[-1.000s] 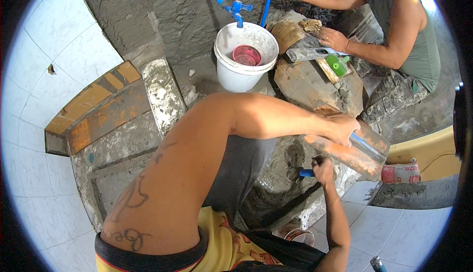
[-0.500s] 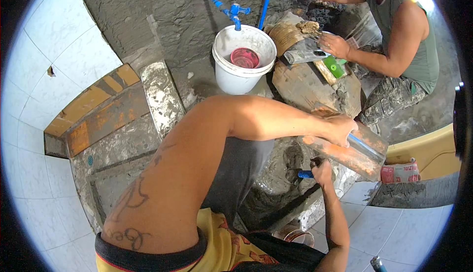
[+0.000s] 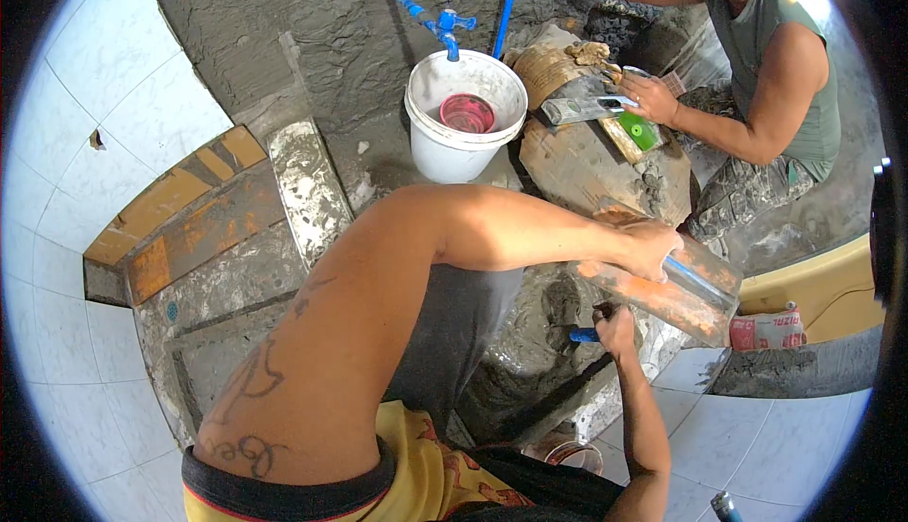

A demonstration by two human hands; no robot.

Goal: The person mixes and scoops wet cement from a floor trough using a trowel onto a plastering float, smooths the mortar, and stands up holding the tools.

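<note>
My left arm reaches across the middle, and my left hand (image 3: 653, 250) is closed round the blue handle of a plastering trowel (image 3: 695, 309). Its broad, flat blade is streaked with orange-brown. Just below the blade, my right hand (image 3: 617, 330) is closed on a blue-handled tool (image 3: 584, 335). The handle's end sticks out to the left of the fist, while the tool's working end cannot be made out. Wet grey mortar (image 3: 530, 338) lies left of this hand, beside my dark-clad knee (image 3: 445, 333).
A white bucket (image 3: 454, 161) holding a pink tub (image 3: 466, 113) stands below a blue tap (image 3: 447, 26). At the upper right a co-worker (image 3: 790, 87) crouches by a round wooden board (image 3: 596, 167) bearing a level (image 3: 582, 109) and a green tool (image 3: 639, 131). White tiles (image 3: 123, 96) line the left.
Both my hands keep their grips and hardly move. The co-worker's nearer hand has shifted slightly down and to the right, by the level. The view has moved a little.
</note>
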